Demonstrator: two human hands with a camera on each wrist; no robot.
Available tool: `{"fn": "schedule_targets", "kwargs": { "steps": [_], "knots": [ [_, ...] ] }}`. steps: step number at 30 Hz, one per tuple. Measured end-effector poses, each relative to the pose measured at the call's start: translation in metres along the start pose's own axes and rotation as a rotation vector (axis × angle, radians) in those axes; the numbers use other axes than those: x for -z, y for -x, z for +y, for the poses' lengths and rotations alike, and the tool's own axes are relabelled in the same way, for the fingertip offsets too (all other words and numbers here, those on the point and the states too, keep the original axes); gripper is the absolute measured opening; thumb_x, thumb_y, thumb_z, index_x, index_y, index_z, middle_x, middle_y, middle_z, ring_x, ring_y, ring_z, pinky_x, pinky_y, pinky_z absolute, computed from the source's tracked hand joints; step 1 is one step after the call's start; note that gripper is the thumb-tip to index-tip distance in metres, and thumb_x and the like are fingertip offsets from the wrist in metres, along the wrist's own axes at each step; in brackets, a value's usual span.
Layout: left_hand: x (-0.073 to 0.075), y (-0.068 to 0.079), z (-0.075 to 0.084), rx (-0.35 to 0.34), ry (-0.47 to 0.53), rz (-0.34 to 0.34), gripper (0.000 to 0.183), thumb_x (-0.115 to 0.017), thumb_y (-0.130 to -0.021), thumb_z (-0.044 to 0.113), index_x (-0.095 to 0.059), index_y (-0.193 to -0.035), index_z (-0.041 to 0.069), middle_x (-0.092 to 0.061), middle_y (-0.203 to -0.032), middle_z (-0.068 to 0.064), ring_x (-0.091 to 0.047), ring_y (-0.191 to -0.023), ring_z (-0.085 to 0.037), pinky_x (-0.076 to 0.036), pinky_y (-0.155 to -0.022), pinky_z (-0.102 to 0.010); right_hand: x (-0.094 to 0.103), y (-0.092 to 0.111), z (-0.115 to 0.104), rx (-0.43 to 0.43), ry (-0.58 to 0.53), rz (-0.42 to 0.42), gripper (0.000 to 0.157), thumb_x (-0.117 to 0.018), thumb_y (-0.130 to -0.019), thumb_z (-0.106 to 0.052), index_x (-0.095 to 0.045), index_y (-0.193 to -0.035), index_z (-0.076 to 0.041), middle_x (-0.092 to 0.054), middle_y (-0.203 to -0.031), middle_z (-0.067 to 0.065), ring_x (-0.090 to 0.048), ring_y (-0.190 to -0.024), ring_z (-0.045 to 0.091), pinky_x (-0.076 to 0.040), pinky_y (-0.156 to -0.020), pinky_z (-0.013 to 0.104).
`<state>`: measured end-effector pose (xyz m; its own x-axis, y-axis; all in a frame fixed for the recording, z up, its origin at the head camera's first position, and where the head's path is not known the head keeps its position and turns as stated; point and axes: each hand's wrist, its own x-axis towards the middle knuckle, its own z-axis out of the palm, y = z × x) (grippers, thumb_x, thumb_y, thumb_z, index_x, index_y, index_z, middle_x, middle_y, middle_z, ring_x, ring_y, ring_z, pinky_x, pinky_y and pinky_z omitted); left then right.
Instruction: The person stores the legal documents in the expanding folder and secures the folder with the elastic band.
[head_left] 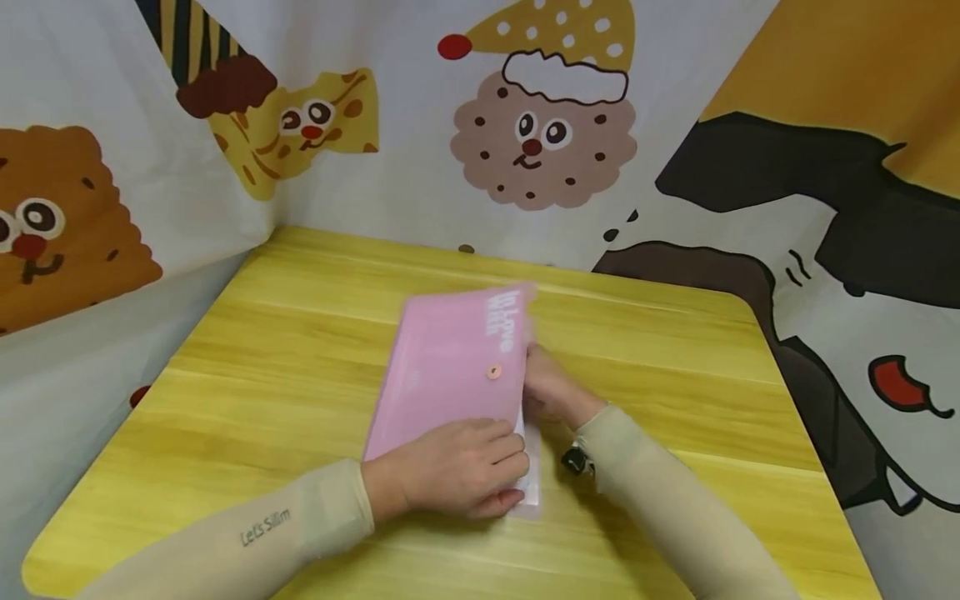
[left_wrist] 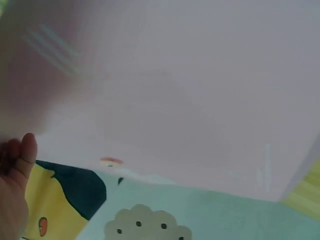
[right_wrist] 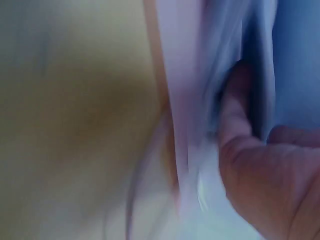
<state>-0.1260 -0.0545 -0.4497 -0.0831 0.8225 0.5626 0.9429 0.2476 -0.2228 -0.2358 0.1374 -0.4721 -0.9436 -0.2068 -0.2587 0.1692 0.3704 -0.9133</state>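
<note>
A pink translucent document folder point(head_left: 442, 367) with white lettering and a small round button stands tilted over the table in the head view. My left hand point(head_left: 457, 467) grips its near right edge, fingers curled. The folder's broad pink face point(left_wrist: 190, 110) fills most of the left wrist view, with the left hand point(left_wrist: 17, 185) at its edge. At the folder's right side is my right hand point(head_left: 555, 387), its fingertips hidden behind the edge. In the right wrist view, a finger of the right hand point(right_wrist: 265, 175) reaches between the layers, one layer lying between finger and thumb. White sheets point(head_left: 531, 475) show at the opening.
The yellow wood-grain table point(head_left: 262, 358) has rounded corners. Behind it hangs a white curtain point(head_left: 405, 192) printed with cartoon snacks. A small black object point(head_left: 576, 458) sits at the right sleeve's cuff.
</note>
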Motion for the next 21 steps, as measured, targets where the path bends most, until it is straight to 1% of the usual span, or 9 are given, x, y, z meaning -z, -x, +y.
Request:
{"fn": "schedule_targets", "kwargs": {
  "steps": [2, 3, 5, 8, 10, 13, 15, 18, 21],
  "knots": [
    [0.0, 0.001, -0.001, 0.023, 0.026, -0.026, 0.048, -0.067, -0.098, 0.059, -0.065, -0.112, 0.013, -0.066, -0.103, 0.004, -0.061, -0.088, -0.012, -0.054, -0.078, -0.023, 0.02, 0.002, -0.001, 0.015, 0.088, 0.033, 0.035, -0.059, -0.108, -0.024, -0.065, -0.127, 0.005, -0.072, -0.114, 0.021, -0.07, -0.097, 0.03, -0.062, -0.082, 0.036],
    [0.0, 0.002, -0.001, 0.044, 0.047, -0.045, 0.06, -0.066, -0.096, 0.066, -0.065, -0.122, 0.011, -0.069, -0.113, 0.002, -0.064, -0.094, -0.012, -0.056, -0.083, -0.023, 0.031, 0.004, 0.0, 0.024, 0.189, 0.079, 0.04, -0.055, -0.11, -0.028, -0.065, -0.133, 0.002, -0.072, -0.121, 0.021, -0.071, -0.104, 0.032, -0.062, -0.088, 0.04],
    [0.003, 0.007, -0.002, 0.119, 0.081, -0.109, 0.078, -0.063, -0.095, 0.074, -0.061, -0.14, 0.01, -0.069, -0.135, -0.004, -0.068, -0.108, -0.016, -0.058, -0.094, -0.029, 0.052, 0.008, 0.004, 0.037, 0.357, 0.111, 0.046, -0.049, -0.114, -0.031, -0.061, -0.143, 0.002, -0.07, -0.132, 0.025, -0.07, -0.117, 0.038, -0.06, -0.098, 0.049],
    [0.008, 0.016, -0.009, 0.323, 0.119, -0.279, 0.077, -0.062, -0.098, 0.069, -0.059, -0.149, 0.011, -0.061, -0.154, -0.01, -0.066, -0.131, -0.03, -0.054, -0.112, -0.044, 0.073, 0.019, 0.013, 0.018, 0.623, 0.105, 0.051, -0.053, -0.113, -0.034, -0.058, -0.147, 0.003, -0.067, -0.138, 0.025, -0.065, -0.126, 0.04, -0.055, -0.105, 0.055],
    [0.009, 0.024, -0.017, 0.485, 0.131, -0.43, 0.072, -0.061, -0.101, 0.062, -0.058, -0.151, 0.011, -0.055, -0.161, -0.011, -0.055, -0.145, -0.04, -0.044, -0.122, -0.056, 0.08, 0.026, 0.018, -0.001, 0.709, 0.062, 0.055, -0.059, -0.11, -0.038, -0.058, -0.145, 0.004, -0.068, -0.137, 0.025, -0.065, -0.126, 0.041, -0.055, -0.105, 0.055],
    [0.006, 0.035, -0.033, 0.682, 0.171, -0.603, 0.077, -0.064, -0.1, 0.062, -0.054, -0.157, 0.011, -0.045, -0.169, -0.013, -0.034, -0.156, -0.053, -0.025, -0.126, -0.072, 0.08, 0.032, 0.022, -0.028, 0.7, -0.004, 0.06, -0.064, -0.106, -0.044, -0.06, -0.144, 0.002, -0.069, -0.137, 0.022, -0.066, -0.125, 0.039, -0.057, -0.103, 0.052],
    [0.0, 0.04, -0.043, 0.761, 0.195, -0.684, 0.087, -0.065, -0.096, 0.069, -0.048, -0.162, 0.014, -0.037, -0.173, -0.012, -0.024, -0.159, -0.056, -0.018, -0.125, -0.078, 0.078, 0.034, 0.024, -0.031, 0.636, -0.024, 0.058, -0.066, -0.105, -0.044, -0.061, -0.142, 0.001, -0.071, -0.133, 0.021, -0.069, -0.119, 0.035, -0.059, -0.097, 0.048],
    [-0.009, 0.043, -0.053, 0.822, 0.234, -0.75, 0.098, -0.065, -0.091, 0.077, -0.04, -0.166, 0.019, -0.03, -0.177, -0.01, -0.019, -0.16, -0.057, -0.016, -0.12, -0.085, 0.076, 0.033, 0.026, -0.031, 0.493, -0.065, 0.05, -0.069, -0.104, -0.035, -0.065, -0.137, 0.002, -0.075, -0.119, 0.018, -0.072, -0.101, 0.028, -0.06, -0.085, 0.04],
    [-0.017, 0.04, -0.06, 0.861, 0.28, -0.794, 0.103, -0.066, -0.089, 0.079, -0.032, -0.17, 0.025, -0.021, -0.18, -0.007, -0.014, -0.162, -0.055, -0.014, -0.116, -0.089, 0.079, 0.031, 0.027, -0.055, 0.305, -0.104, 0.043, -0.069, -0.104, -0.024, -0.065, -0.134, 0.006, -0.076, -0.101, 0.013, -0.068, -0.084, 0.019, -0.057, -0.074, 0.032]
  ]
}}
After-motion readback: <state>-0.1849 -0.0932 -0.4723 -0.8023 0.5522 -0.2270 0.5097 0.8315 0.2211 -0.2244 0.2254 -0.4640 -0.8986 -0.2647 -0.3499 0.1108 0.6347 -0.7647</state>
